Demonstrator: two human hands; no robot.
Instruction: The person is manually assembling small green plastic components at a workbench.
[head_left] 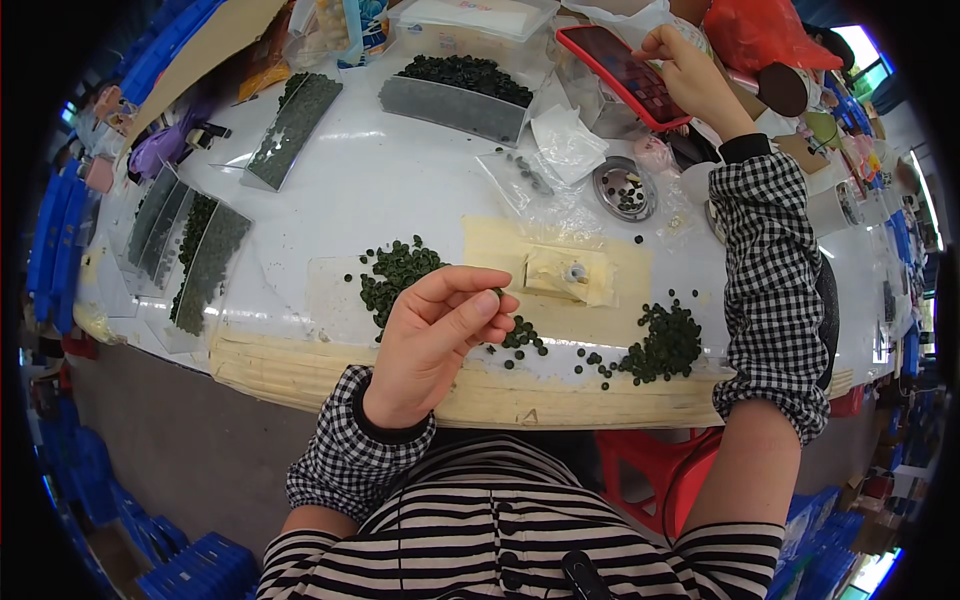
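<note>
The worktop (380, 190) was white and glossy, its near edge wrapped in yellowed tape, with a cream taped patch holding a small fixture (572, 273) at the middle. Around you sat blue crates (195, 570) on a grey floor and a red stool (650, 470) under the edge.

Small dark green discs lay in loose heaps: one heap (395, 275) just behind your left hand, another heap (665, 342) near your right sleeve, with strays between. They looked flat, round and matte. More filled a clear tray (465, 85) at the far side and several clear bags (205, 265) on the left. A round metal dish (625, 188) held a few.

Your left hand (435, 340) hovered over the near edge, thumb and fingertips pressed together around something dark; I could not tell whether it was one disc. Your right hand (690, 75) was raised at the far side, fingers closed on a red-cased phone (625, 75).
</note>
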